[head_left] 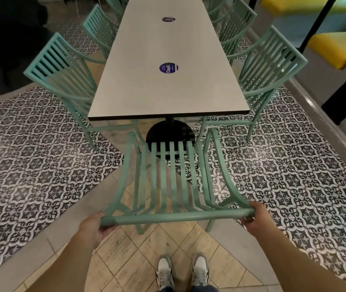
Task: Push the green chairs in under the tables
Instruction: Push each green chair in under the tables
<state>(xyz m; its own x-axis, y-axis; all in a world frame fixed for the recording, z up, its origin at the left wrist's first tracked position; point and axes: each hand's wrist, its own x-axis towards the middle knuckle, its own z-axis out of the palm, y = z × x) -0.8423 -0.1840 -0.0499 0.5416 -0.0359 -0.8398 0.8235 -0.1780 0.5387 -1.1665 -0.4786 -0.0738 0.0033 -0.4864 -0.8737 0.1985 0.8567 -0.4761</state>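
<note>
We stand at short end of long grey tabletop [168, 60]. Our left hand [93, 225] grips left end of green chair [172, 178] top rail, right hand [256, 217] grips right end, fingers curled round it. Chair faces tabletop end, seat front just short of edge, above black pedestal base [169, 133]. Side chairs [62, 70] line both long edges. Patterned floor tiles [31, 165] around.

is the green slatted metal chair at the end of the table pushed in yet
Not yet. The green slatted metal chair stands out from the long grey table, its seat uncovered; left hand and right hand grip its top rail.
</note>
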